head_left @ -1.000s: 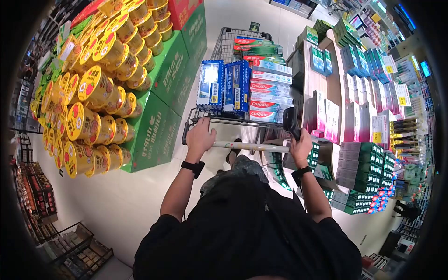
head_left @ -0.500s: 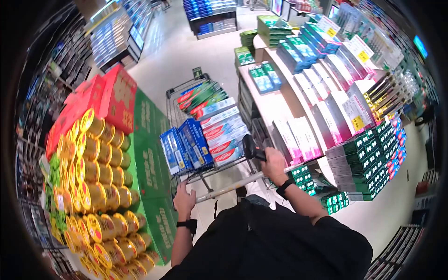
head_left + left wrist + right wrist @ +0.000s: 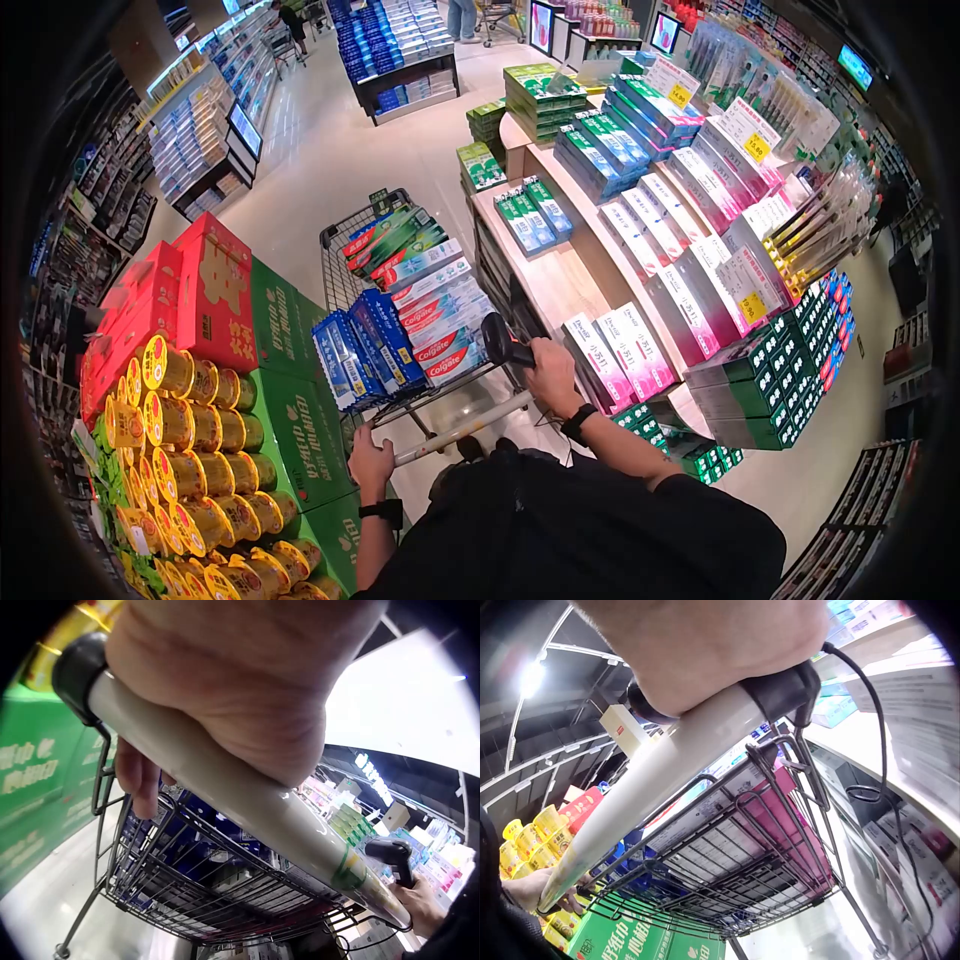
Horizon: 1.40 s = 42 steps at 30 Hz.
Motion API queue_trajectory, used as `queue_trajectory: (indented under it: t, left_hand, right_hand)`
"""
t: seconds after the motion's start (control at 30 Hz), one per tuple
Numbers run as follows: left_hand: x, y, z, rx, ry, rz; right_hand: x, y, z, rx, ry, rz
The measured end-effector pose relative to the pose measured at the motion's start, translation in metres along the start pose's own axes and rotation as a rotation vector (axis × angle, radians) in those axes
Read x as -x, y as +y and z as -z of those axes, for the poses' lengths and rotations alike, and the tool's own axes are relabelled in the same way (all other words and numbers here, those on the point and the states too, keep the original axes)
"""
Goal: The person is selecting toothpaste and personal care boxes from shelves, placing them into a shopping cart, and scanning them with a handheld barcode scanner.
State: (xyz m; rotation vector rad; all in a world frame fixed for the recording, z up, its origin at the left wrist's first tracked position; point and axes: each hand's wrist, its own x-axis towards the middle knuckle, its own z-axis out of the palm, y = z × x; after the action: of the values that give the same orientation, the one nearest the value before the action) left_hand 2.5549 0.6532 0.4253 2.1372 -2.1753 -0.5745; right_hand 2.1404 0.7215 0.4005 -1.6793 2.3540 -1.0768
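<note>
In the head view, the left hand [image 3: 371, 461] grips the left end of the pale cart handle [image 3: 465, 430]; the left wrist view shows its palm over the bar, fingers [image 3: 142, 780] bent down past it. The right hand [image 3: 553, 378] is at the bar's right end, holding a black handheld device [image 3: 505, 343] with a cable [image 3: 881, 727]. The wire cart [image 3: 340, 270] carries blue packs [image 3: 350, 355], red-and-white Colgate boxes [image 3: 450, 355] and green-and-red boxes [image 3: 395, 240]. Through the cart's wires, the right wrist view shows a pink-edged box [image 3: 799, 832].
Yellow cups [image 3: 205, 470] stand stacked beside green cartons [image 3: 300, 430] and red boxes [image 3: 215, 290] at the left. A shelf [image 3: 540, 270] of toothpaste curves close along the right. Pale floor [image 3: 300, 150] runs ahead towards another display [image 3: 410, 85] and distant people.
The head view has swung, bringing more aisle and far displays into sight. The cart now appears further left and slanted, close between cartons and shelf. Both hands remain at the handle.
</note>
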Motion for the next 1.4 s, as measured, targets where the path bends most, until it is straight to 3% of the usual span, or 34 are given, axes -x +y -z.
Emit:
queue_trajectory:
  t: [0.2, 0.3, 0.4, 0.73, 0.83, 0.97, 1.1, 1.4]
  left_hand:
    - [-0.059, 0.009, 0.014, 0.012, -0.037, -0.023]
    - [-0.091, 0.006, 0.013, -0.047, 0.042, -0.129]
    - [-0.116, 0.013, 0.025, 0.002, -0.041, -0.080]
    - [-0.250, 0.019, 0.045, 0.010, -0.073, -0.170]
    - [-0.282, 0.023, 0.056, 0.036, -0.091, -0.199]
    - [-0.346, 0.030, 0.064, 0.029, -0.033, -0.265]
    - [-0.377, 0.027, 0.067, 0.026, -0.069, -0.250]
    - [-0.493, 0.072, 0.091, -0.012, -0.078, -0.295]
  right_hand:
    - [-0.034, -0.007, -0.026, 0.023, 0.016, -0.076]
    - [-0.050, -0.007, -0.035, 0.033, 0.024, -0.090]
    - [-0.068, -0.012, -0.047, 0.048, 0.035, -0.105]
    - [-0.143, -0.030, -0.098, 0.127, 0.041, -0.195]
    - [-0.155, -0.032, -0.111, 0.109, 0.122, -0.161]
    - [-0.201, -0.036, -0.138, 0.144, 0.107, -0.184]
    - [-0.215, -0.043, -0.149, 0.170, 0.076, -0.200]
    - [-0.316, -0.036, -0.189, 0.151, 0.141, -0.249]
